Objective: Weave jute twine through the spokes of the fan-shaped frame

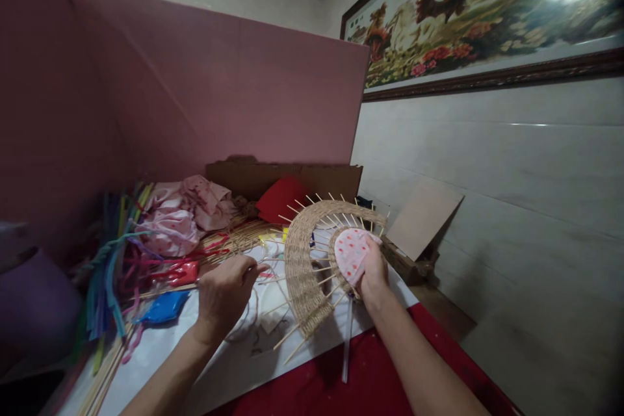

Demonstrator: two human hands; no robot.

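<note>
My right hand (375,278) grips a half-woven fan (301,253) by its inner part, with the thumb over a pink spotted cloth patch (350,253). Thin wooden sticks radiate from that centre, and a curved band of tan twine is woven through them. A pale, translucent rod (348,341) hangs below the fan. To the left, my left hand (225,292) is closed in a pinch on a thin strand of twine, beside the fan's woven band. Loose loops of twine (253,315) lie under this hand on the white sheet.
Bundled pink cloth (170,224), coloured fuzzy stems (104,273), wooden sticks (104,370) and a blue packet (166,307) lie left. Behind stand a red piece (283,200) and cardboard (229,177). A board (425,218) leans on the right wall. Red cloth (370,370) covers the front.
</note>
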